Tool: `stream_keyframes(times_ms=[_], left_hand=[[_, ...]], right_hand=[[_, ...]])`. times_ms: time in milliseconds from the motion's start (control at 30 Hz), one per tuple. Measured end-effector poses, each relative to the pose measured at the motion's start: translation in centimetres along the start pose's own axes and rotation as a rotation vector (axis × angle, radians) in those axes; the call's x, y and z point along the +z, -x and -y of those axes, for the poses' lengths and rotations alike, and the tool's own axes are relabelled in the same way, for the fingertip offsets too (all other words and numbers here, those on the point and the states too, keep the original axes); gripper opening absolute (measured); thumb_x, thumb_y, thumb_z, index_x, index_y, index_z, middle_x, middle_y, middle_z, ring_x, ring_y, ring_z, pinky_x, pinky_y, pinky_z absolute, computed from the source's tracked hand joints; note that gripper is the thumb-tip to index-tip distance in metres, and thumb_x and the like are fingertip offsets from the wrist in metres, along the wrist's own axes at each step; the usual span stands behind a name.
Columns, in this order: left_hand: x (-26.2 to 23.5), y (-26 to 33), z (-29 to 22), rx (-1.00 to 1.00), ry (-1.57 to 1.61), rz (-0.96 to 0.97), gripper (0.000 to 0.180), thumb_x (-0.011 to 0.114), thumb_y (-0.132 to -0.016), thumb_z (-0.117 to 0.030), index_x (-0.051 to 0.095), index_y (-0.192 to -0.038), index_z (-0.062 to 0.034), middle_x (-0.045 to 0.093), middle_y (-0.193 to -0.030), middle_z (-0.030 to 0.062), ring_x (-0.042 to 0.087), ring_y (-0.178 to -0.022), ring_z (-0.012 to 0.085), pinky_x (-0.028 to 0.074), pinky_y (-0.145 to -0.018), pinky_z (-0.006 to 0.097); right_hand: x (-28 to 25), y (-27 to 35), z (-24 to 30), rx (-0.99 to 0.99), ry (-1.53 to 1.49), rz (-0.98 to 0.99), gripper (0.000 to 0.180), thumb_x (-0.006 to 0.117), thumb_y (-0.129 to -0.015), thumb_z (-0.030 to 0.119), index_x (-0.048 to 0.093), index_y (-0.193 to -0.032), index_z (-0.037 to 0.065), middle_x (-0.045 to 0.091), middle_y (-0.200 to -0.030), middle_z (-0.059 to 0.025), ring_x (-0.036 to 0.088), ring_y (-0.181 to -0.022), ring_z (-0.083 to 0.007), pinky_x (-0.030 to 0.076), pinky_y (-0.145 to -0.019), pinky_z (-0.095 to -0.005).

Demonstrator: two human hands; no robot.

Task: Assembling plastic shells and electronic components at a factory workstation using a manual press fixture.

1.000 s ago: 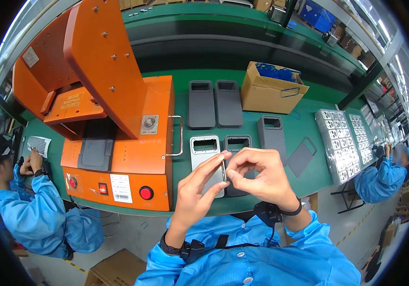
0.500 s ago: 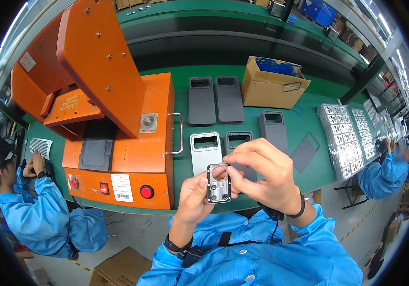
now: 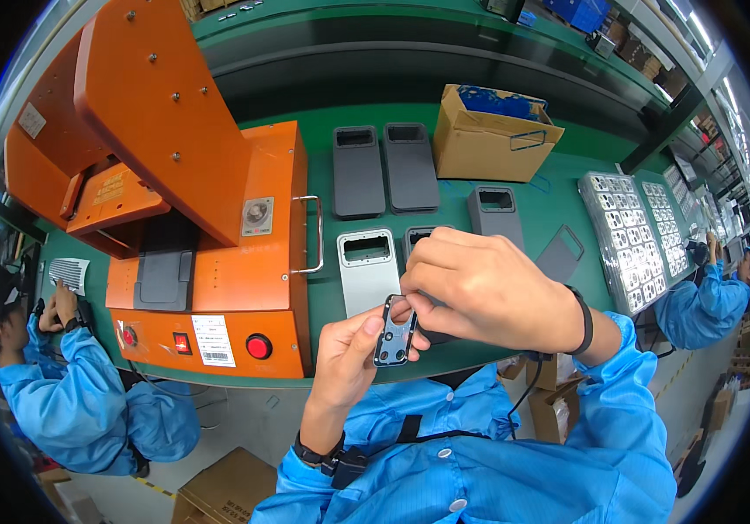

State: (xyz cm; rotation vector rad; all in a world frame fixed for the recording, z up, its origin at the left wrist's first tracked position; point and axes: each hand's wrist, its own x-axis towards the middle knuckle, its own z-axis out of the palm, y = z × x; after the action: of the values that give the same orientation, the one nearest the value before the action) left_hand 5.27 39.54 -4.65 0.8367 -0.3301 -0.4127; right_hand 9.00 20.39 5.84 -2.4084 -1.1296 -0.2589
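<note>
My left hand (image 3: 346,354) grips a small rounded metal plate (image 3: 395,334) with a dark rim and several round holes, thumb on its left edge. The plate stands tilted, its face catching a bluish sheen. My right hand (image 3: 484,279) is closed in a pinch at the plate's top edge, back of the hand upward. Whatever lies between those fingertips is too small or hidden to make out. Just beyond the hands lies a silver housing (image 3: 359,281) with a rectangular opening, and beside it a dark grey housing (image 3: 416,238), partly covered by my right hand.
An orange press machine (image 3: 274,183) fills the left of the green bench. Further back are stacked grey housings (image 3: 358,179) and a cardboard box (image 3: 488,144). On the right lie a flat grey frame (image 3: 558,255) and trays of metal plates (image 3: 624,240). Co-workers sit at both sides.
The plate has tilted more edge-on in my left hand. My right hand has rolled so its back faces up, its fingertips moving from the large hole to the top edge. The view has shifted slightly.
</note>
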Motion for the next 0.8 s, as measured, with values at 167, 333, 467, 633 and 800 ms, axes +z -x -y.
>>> stream_keyframes(times_ms=[167,333,467,633,800], left_hand=[[0.0,0.2,-0.3,-0.054,-0.054,-0.005,0.048,0.047,-0.103,-0.027,0.052,-0.126,0.0139,0.066,-0.102,0.0213,0.068,-0.088,0.0241,0.057,-0.075,0.031],[0.3,0.2,-0.9,-0.095,-0.142,-0.057,0.046,0.047,-0.103,-0.026,0.053,-0.126,0.0127,0.068,-0.098,0.0193,0.068,-0.086,0.0204,0.056,-0.076,0.029],[0.7,0.3,-1.1,-0.111,-0.232,-0.102,0.041,0.048,-0.102,-0.022,0.055,-0.127,0.0097,0.07,-0.093,0.0154,0.068,-0.084,0.0161,0.055,-0.077,0.026],[0.7,0.3,-0.9,-0.096,-0.246,-0.138,0.038,0.048,-0.102,-0.02,0.056,-0.127,0.0084,0.071,-0.092,0.0134,0.068,-0.083,0.0144,0.055,-0.077,0.025],[0.8,0.3,-1.0,-0.079,-0.246,-0.149,0.037,0.049,-0.102,-0.017,0.056,-0.127,0.0081,0.07,-0.092,0.013,0.068,-0.083,0.0145,0.054,-0.077,0.025]], right_hand=[[0.5,0.2,-0.3,-0.035,-0.017,0.012,0.014,0.071,-0.07,0.004,0.06,-0.08,0.003,0.056,-0.078,-0.0065,0.057,-0.074,-0.0255,0.049,-0.062,-0.0344],[2.0,0.7,-0.1,-0.004,-0.003,-0.072,0.016,0.072,-0.069,0.003,0.059,-0.078,0.003,0.055,-0.076,-0.0064,0.056,-0.071,-0.0246,0.048,-0.061,-0.0338],[2.8,1.1,-0.2,-0.006,0.035,-0.149,0.019,0.074,-0.066,0.003,0.058,-0.077,0.003,0.055,-0.075,-0.006,0.054,-0.068,-0.0235,0.048,-0.059,-0.0329],[3.8,1.2,-0.7,-0.066,0.058,-0.201,0.019,0.071,-0.066,0.008,0.055,-0.075,0.002,0.048,-0.076,-0.008,0.051,-0.07,-0.024,0.048,-0.057,-0.0328],[4.4,1.2,-0.9,-0.094,0.081,-0.293,0.022,0.072,-0.063,0.009,0.057,-0.077,0.001,0.052,-0.077,-0.008,0.051,-0.069,-0.0235,0.048,-0.058,-0.0322]])
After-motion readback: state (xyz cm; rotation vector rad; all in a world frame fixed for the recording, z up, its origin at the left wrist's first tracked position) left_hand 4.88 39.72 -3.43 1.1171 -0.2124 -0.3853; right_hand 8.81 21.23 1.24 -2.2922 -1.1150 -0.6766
